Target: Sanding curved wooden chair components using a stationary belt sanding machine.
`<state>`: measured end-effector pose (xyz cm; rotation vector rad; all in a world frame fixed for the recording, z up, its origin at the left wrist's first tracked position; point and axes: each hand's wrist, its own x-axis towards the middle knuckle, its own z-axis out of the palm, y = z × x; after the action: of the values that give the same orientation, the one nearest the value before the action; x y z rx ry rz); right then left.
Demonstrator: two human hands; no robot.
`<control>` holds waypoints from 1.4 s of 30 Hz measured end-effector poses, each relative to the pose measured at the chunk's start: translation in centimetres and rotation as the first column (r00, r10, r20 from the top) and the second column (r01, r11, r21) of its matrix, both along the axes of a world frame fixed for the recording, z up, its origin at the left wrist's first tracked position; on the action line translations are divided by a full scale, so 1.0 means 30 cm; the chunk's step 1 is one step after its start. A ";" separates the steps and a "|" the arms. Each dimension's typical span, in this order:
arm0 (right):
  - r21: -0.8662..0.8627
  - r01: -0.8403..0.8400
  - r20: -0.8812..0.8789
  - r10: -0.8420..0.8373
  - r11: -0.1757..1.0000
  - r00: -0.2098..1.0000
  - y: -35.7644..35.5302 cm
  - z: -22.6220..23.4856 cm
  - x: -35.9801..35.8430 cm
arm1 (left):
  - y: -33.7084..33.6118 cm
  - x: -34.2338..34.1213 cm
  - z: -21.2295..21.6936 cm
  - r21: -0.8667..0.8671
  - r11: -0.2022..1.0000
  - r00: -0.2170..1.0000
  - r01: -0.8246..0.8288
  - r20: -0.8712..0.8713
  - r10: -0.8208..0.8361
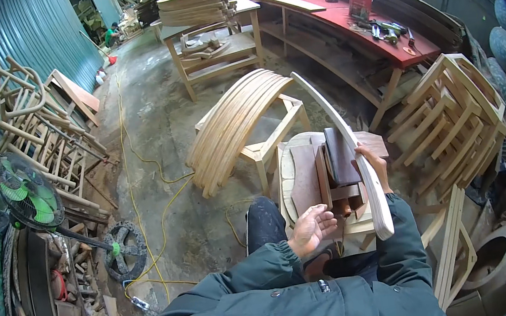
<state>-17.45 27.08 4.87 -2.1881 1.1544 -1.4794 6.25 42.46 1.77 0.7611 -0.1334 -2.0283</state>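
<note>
A long, curved wooden slat (pixel 374 196) is gripped in my right hand (pixel 376 164), whose fingers wrap round its right side. Its rounded near end comes close to my right forearm, and its far end reaches toward a stack of similar curved slats (pixel 235 122). My left hand (pixel 312 228) is held palm up with fingers apart, holding nothing, to the left of the slat. Between and beyond my hands stands a small wooden work stand (pixel 304 180) with a dark, glossy upright part (pixel 341 156); the slat and my right hand hide some of it.
The stacked slats rest on a low wooden frame (pixel 284 128). A red-topped bench (pixel 336 9) with tools runs along the far right. Stacked wooden frames (pixel 452 119) stand at right. A fan (pixel 29 194), chair frames (pixel 25 124) and yellow cord (pixel 128 168) lie leftward. A person (pixel 114 34) crouches far back.
</note>
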 end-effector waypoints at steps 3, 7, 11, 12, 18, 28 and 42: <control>-0.007 0.089 -0.014 -0.089 0.996 0.996 0.016 0.022 0.029 | -0.014 0.003 0.004 -0.030 0.999 0.999 -0.016 0.031 0.017; 0.022 0.096 -0.050 -0.095 0.995 0.994 0.227 0.097 -0.022 | -0.028 -0.112 0.062 -0.103 0.985 0.986 0.141 0.100 -0.131; 0.194 0.079 0.211 -0.120 0.978 0.970 0.579 0.072 -0.111 | -0.013 -0.304 0.129 -0.171 0.929 0.944 0.329 0.061 -0.324; 0.299 -0.013 0.414 -0.117 0.954 0.903 0.654 0.038 -0.131 | -0.004 -0.360 0.142 -0.161 0.935 0.948 0.318 0.043 -0.315; 0.386 0.202 -0.092 -0.180 0.900 0.979 1.051 0.253 -0.200 | 0.080 -0.562 0.175 -0.002 0.996 0.995 0.094 0.028 -0.094; 0.929 0.121 -0.065 -0.167 0.349 0.984 1.632 0.601 -0.263 | 0.025 -0.603 0.073 0.009 0.995 0.990 0.096 0.101 -0.097; 0.819 0.444 -0.420 -0.147 0.362 0.895 1.460 0.481 -0.097 | 0.030 -0.659 0.021 -0.063 0.997 0.975 0.037 0.220 -0.022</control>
<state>-20.37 70.88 19.31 -1.3969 1.9331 -0.3113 -13.50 43.34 2.40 0.9440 -0.3385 -1.9529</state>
